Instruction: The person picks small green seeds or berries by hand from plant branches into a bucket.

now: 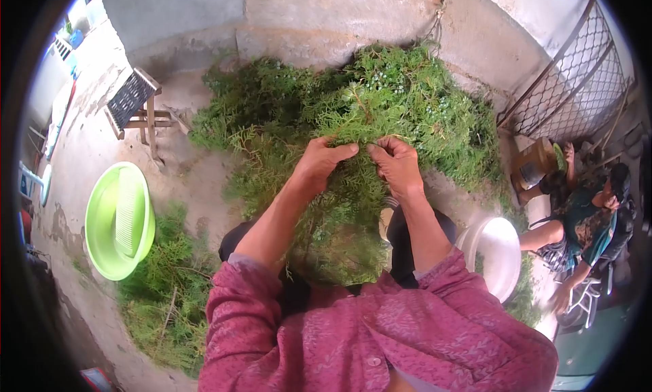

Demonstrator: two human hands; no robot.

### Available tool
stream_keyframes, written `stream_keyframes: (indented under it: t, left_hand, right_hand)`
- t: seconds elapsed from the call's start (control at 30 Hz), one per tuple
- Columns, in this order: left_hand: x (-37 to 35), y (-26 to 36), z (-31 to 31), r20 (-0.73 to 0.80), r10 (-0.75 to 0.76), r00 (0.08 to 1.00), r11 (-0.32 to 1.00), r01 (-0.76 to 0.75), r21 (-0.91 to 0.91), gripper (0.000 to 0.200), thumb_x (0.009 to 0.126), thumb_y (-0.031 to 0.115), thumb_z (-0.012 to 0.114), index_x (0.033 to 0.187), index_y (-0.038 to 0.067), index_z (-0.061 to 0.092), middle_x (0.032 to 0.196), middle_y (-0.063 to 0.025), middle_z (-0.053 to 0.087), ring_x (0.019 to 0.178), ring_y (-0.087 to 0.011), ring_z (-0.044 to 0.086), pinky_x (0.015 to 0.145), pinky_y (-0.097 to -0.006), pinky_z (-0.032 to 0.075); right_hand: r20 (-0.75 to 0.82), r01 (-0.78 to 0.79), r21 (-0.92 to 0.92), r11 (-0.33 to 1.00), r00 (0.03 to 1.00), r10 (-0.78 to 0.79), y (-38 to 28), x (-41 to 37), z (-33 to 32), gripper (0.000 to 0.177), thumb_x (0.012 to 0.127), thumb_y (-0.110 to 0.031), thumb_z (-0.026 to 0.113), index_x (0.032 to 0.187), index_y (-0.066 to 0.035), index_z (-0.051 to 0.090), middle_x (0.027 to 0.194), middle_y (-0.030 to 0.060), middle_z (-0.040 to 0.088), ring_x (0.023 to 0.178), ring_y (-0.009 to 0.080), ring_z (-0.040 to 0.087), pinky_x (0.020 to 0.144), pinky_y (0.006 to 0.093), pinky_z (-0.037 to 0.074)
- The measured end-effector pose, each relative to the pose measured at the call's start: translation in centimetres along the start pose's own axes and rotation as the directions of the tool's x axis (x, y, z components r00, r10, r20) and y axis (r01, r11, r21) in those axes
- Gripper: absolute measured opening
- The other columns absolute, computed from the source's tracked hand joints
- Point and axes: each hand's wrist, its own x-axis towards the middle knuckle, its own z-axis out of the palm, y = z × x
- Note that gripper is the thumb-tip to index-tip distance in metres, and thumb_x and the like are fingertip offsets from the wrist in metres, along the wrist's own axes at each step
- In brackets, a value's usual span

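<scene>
Both hands are raised over my lap, close together in front of a big heap of cut evergreen branches (pixel 448 114). My left hand (pixel 318 162) is closed on a leafy evergreen sprig (pixel 350 127), its thumb pointing toward the other hand. A short gap away, my right hand (pixel 396 162) pinches thumb and fingers together at the same sprig. Whether a small cone or berry sits in that pinch is too small to tell. More feathery green foliage hangs below the hands, between my knees. Small pale bluish cones dot the heap.
At left, a lime-green basin (pixel 95 222) with a ribbed insert stands beside more cut branches (pixel 163 304). A woven-seat stool (pixel 132 103) is farther back. A white bucket (pixel 496 256) stands by my right knee. Another person (pixel 577 219) sits at right, near a metal lattice (pixel 574 73).
</scene>
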Motion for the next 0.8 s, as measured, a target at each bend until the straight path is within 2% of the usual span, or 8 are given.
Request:
stream_keyframes:
  t: [0.07,0.13,0.17,0.23,0.33,0.37,0.53,0.8]
  left_hand:
    - [-0.4,0.4,-0.1,-0.004,-0.017,1.000,1.000,0.016,-0.025,0.028,0.074,0.006,0.065,0.100,-0.002,0.058,0.087,-0.0078,0.062,0.074,-0.0152,0.059,0.066,-0.0287,0.049]
    - [-0.7,0.5,-0.3,-0.005,0.043,0.999,0.999,-0.043,0.019,0.026,0.074,0.005,0.064,0.099,-0.002,0.059,0.087,-0.0078,0.062,0.074,-0.0141,0.058,0.067,-0.0279,0.048]
    - [-0.6,0.5,-0.6,-0.006,0.047,0.999,0.999,-0.047,0.010,0.026,0.074,0.005,0.064,0.099,-0.002,0.059,0.087,-0.0078,0.062,0.074,-0.0141,0.058,0.067,-0.0279,0.048]
    - [-0.4,0.2,-1.4,-0.007,0.098,0.995,0.993,-0.097,0.066,0.027,0.074,0.007,0.065,0.100,0.001,0.059,0.088,-0.0056,0.062,0.074,-0.0149,0.058,0.067,-0.0302,0.048]
    - [-0.5,0.3,-1.8,0.015,0.083,0.996,0.996,-0.084,0.034,0.028,0.074,0.007,0.066,0.100,0.001,0.059,0.088,-0.0052,0.062,0.075,-0.0147,0.058,0.067,-0.0298,0.048]
    - [-0.7,0.3,-1.6,0.018,0.086,0.996,0.996,-0.086,0.030,0.028,0.074,0.007,0.066,0.100,0.001,0.059,0.088,-0.0052,0.062,0.075,-0.0147,0.058,0.067,-0.0298,0.048]
    - [-1.4,0.8,-1.2,0.108,0.076,0.991,0.997,-0.078,0.015,0.029,0.074,0.007,0.066,0.102,0.002,0.059,0.091,-0.0051,0.062,0.078,-0.0146,0.058,0.070,-0.0303,0.048]
    - [-0.8,0.2,-1.6,0.151,0.134,0.979,0.983,-0.151,0.107,0.030,0.074,0.008,0.066,0.103,0.003,0.059,0.094,-0.0038,0.062,0.083,-0.0137,0.057,0.076,-0.0301,0.045]
  right_hand:
    - [0.001,0.026,-0.069,0.997,1.000,-0.026,-0.4,-0.3,0.1,0.014,0.077,-0.015,0.066,0.075,-0.006,0.055,0.060,-0.0031,0.049,0.043,0.0017,0.035,0.037,0.0180,0.024]
    - [0.112,-0.156,0.039,0.987,0.982,0.151,-0.8,-0.7,-0.4,0.012,0.079,-0.014,0.061,0.074,-0.005,0.055,0.057,-0.0033,0.047,0.042,0.0027,0.035,0.035,0.0174,0.023]
    - [0.115,-0.157,0.030,0.987,0.982,0.152,-1.2,-0.9,-1.0,0.012,0.079,-0.014,0.061,0.074,-0.005,0.055,0.057,-0.0033,0.047,0.042,0.0027,0.035,0.035,0.0174,0.023]
    - [0.422,-0.328,0.493,0.806,0.900,0.108,-2.0,-1.6,-1.8,0.013,0.079,-0.013,0.053,0.083,0.000,0.056,0.062,0.0013,0.050,0.042,0.0050,0.036,0.036,0.0176,0.026]
    - [0.298,-0.346,0.294,0.891,0.919,0.259,-3.3,-2.7,-1.3,0.017,0.078,-0.012,0.052,0.089,0.000,0.054,0.069,0.0043,0.050,0.043,0.0060,0.035,0.036,0.0169,0.024]
    - [0.338,-0.351,0.270,0.897,0.907,0.253,-2.9,-2.8,-1.2,0.020,0.080,-0.013,0.052,0.095,0.000,0.051,0.075,0.0061,0.049,0.046,0.0059,0.037,0.036,0.0165,0.023]
    - [0.259,-0.368,0.375,0.851,0.923,0.285,-1.2,-2.3,-0.3,0.014,0.084,-0.013,0.051,0.093,-0.002,0.050,0.074,0.0046,0.048,0.048,0.0060,0.038,0.037,0.0165,0.023]
    - [0.115,-0.301,0.138,0.944,0.951,0.286,-1.3,-2.3,1.9,0.014,0.079,-0.011,0.063,0.085,-0.006,0.052,0.067,-0.0020,0.048,0.044,0.0046,0.040,0.036,0.0181,0.024]
